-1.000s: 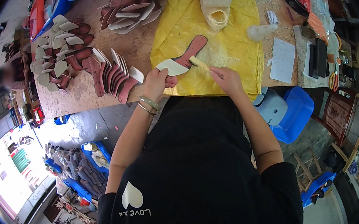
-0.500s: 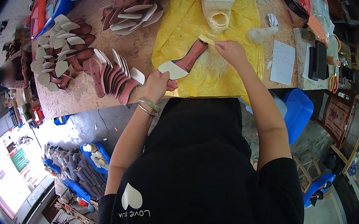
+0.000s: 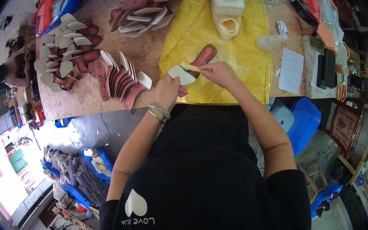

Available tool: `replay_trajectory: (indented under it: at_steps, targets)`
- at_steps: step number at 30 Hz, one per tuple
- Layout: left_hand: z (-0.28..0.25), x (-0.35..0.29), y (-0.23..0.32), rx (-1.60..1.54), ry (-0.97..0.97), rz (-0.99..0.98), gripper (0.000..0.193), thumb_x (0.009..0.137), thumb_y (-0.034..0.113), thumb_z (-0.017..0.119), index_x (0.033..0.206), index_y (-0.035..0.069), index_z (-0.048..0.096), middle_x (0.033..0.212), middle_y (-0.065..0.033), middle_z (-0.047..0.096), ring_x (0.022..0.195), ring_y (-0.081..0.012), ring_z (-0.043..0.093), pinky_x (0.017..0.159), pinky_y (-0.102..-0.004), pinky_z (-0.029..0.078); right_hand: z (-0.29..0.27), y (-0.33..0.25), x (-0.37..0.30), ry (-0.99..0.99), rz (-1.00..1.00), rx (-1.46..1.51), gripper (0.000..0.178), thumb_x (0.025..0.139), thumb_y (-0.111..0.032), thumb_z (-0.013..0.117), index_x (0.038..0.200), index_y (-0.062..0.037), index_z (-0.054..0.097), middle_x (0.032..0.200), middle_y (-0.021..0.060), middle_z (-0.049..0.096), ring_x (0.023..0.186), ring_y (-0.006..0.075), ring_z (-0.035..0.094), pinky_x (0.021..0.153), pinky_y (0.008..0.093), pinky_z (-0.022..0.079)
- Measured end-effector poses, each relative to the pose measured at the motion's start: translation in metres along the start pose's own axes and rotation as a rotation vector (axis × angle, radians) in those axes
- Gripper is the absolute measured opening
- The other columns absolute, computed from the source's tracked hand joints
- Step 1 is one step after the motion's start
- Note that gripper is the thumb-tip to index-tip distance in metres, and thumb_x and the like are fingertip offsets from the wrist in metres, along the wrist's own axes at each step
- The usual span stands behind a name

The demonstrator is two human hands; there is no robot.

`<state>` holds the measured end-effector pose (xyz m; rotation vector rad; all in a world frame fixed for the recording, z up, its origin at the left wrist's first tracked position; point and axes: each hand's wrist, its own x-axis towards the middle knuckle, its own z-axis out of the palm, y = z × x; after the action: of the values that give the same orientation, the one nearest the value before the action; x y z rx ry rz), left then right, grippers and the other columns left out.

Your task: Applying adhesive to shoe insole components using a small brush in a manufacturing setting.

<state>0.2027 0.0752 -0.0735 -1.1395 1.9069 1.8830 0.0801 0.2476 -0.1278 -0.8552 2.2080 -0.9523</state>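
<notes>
Gluing underway: your left hand (image 3: 167, 91) pins the insole (image 3: 193, 64) while your right hand (image 3: 215, 72) grips the brush (image 3: 190, 66); stroke evenly.

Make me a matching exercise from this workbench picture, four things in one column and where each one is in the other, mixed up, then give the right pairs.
Things:
1. shoe insole
2. brush
3. white plastic jug
4. bangles

Places:
A. on the left hand's wrist
B. lying at the far end of the yellow sheet
C. in the right hand, its tip over the insole's pale end
D. on the yellow sheet, its pale end steadied by the left hand

Pairs: 1-D, 2-C, 3-B, 4-A
</notes>
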Motion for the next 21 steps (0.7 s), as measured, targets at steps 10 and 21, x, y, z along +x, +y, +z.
replay_trajectory:
  at_steps: [10,21]
  targets:
    - [-0.005,0.002,-0.006,0.044,0.017,0.011,0.024,0.093,0.014,0.043,0.107,-0.004,0.050,0.076,-0.0158,0.063,0.058,-0.0188,0.064,0.051,-0.0260,0.053,-0.009,0.010,-0.003,0.031,0.224,0.127,0.024,0.082,-0.031,0.063,0.100,-0.0168,0.070,0.079,0.0121,0.067,0.066,0.0244,0.064,0.060,0.0338,0.048]
    - [-0.003,0.004,-0.010,-0.085,0.047,-0.001,0.025,0.093,0.013,0.043,0.108,-0.005,0.052,0.081,-0.0143,0.063,0.062,-0.0190,0.065,0.052,-0.0261,0.054,-0.010,0.075,-0.021,0.448,0.149,-0.193,0.023,0.085,-0.033,0.057,0.098,-0.0178,0.069,0.075,0.0132,0.065,0.067,0.0319,0.062,0.059,0.0427,0.049]
